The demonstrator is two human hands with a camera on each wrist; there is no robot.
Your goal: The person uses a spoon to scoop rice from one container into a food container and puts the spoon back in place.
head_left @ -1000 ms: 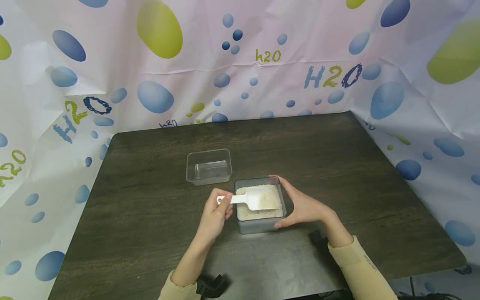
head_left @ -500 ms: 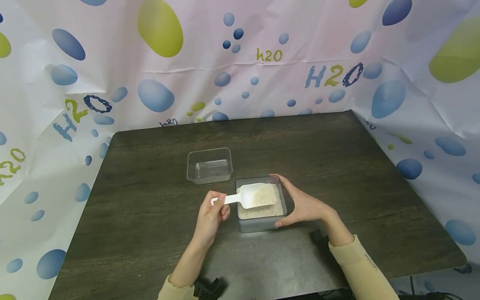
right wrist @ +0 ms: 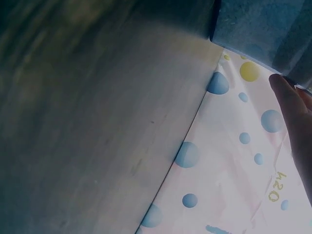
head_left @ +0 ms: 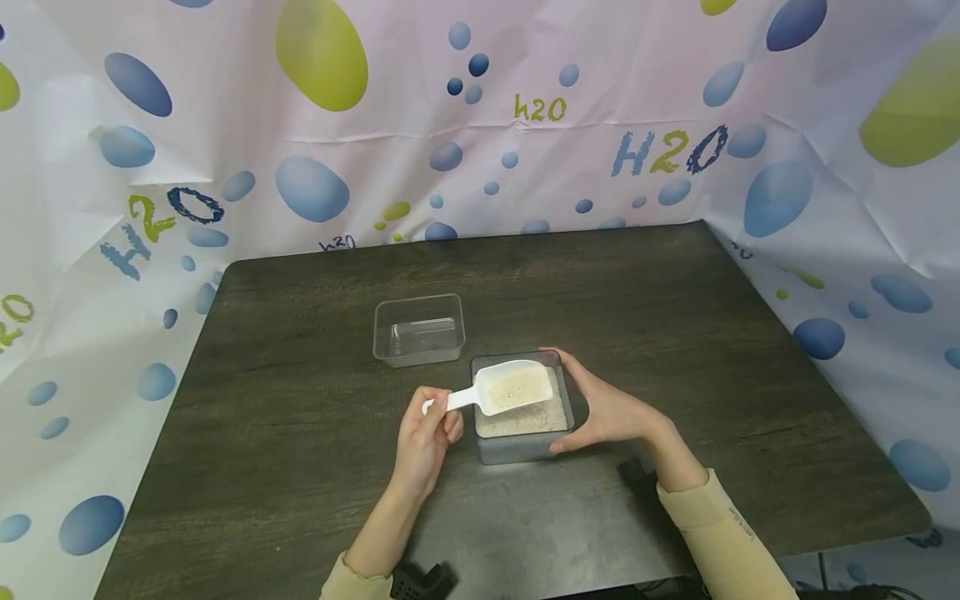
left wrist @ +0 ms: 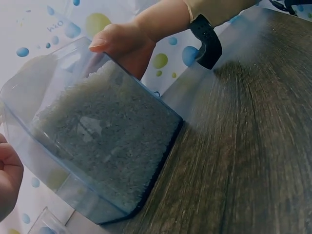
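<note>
In the head view, my left hand (head_left: pixel 426 442) pinches the handle of a white scoop (head_left: pixel 459 400). The scoop is held tilted over a grey see-through container (head_left: pixel 516 452) and carries a small heap of rice (head_left: pixel 517 387). More rice fills much of the container, as its side shows in the left wrist view. My right hand (head_left: pixel 617 414) holds the container from its right side, thumb at the near corner and fingers at the far rim. In the right wrist view, that hand's fingers (right wrist: pixel 292 114) reach up to the container's edge (right wrist: pixel 253 36).
A clear rectangular container (head_left: pixel 420 360) with nothing in it stands just behind and left of the rice container. Both are on a dark wood-grain table (head_left: pixel 262 433). A patterned sheet (head_left: pixel 405 108) rises behind the table and at its sides.
The scoop has come up from the rice, shifted slightly left, and its bowl has tilted more toward the viewer with rice in it. The right hand and both containers have stayed put.
</note>
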